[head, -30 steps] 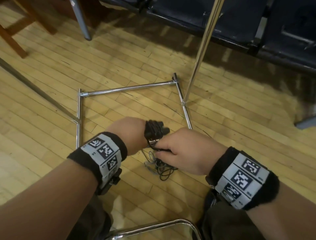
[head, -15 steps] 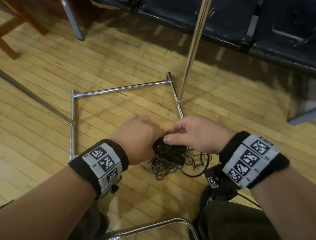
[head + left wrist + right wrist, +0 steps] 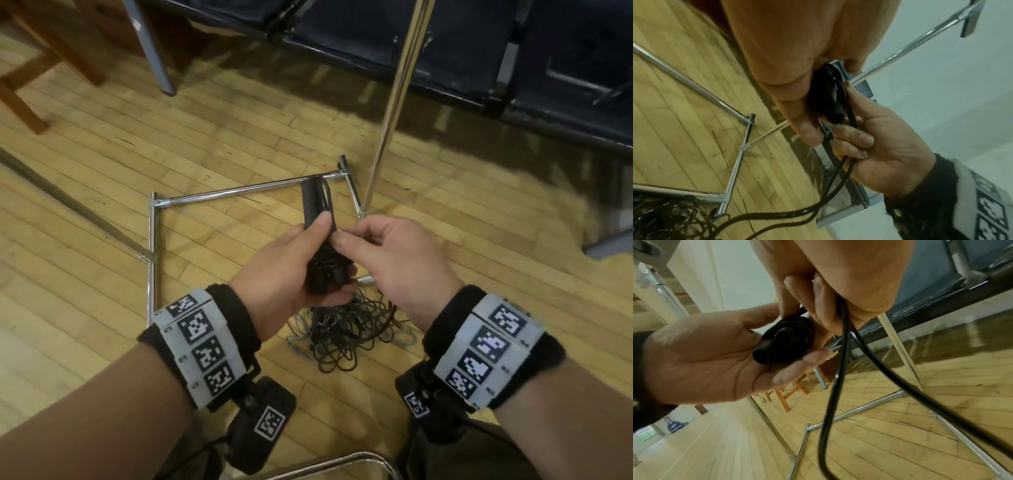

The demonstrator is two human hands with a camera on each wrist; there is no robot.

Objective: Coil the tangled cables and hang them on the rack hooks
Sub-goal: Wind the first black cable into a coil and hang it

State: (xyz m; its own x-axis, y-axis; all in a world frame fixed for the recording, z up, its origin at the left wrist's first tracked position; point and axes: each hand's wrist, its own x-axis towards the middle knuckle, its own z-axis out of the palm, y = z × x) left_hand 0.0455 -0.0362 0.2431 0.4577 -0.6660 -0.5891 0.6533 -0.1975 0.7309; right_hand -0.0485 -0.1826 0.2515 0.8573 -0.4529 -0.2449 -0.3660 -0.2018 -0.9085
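A black, tightly wound cable bundle [image 3: 317,205] is gripped in my left hand [image 3: 291,270], thumb on top, its far end pointing away from me. In the right wrist view the bundle [image 3: 789,337] lies across the left palm with a plug end sticking out. My right hand [image 3: 387,260] pinches a loose black cable strand [image 3: 838,369] right beside the bundle. That strand loops down to the tangled cables [image 3: 346,329] on the floor under my hands. The chrome rack base [image 3: 239,189] lies on the floor around them. No hooks are in view.
The rack's chrome upright pole [image 3: 394,102] rises just beyond my right hand. Dark blue seats [image 3: 445,44] on a metal frame line the far side. Wooden furniture legs [image 3: 20,102] stand far left. A chrome chair rail [image 3: 325,462] curves at the bottom edge.
Both hands have risen from the floor pile with the bundle. The left hand now holds it lengthwise, and the right hand has shifted from the bundle's top to pinching a strand.
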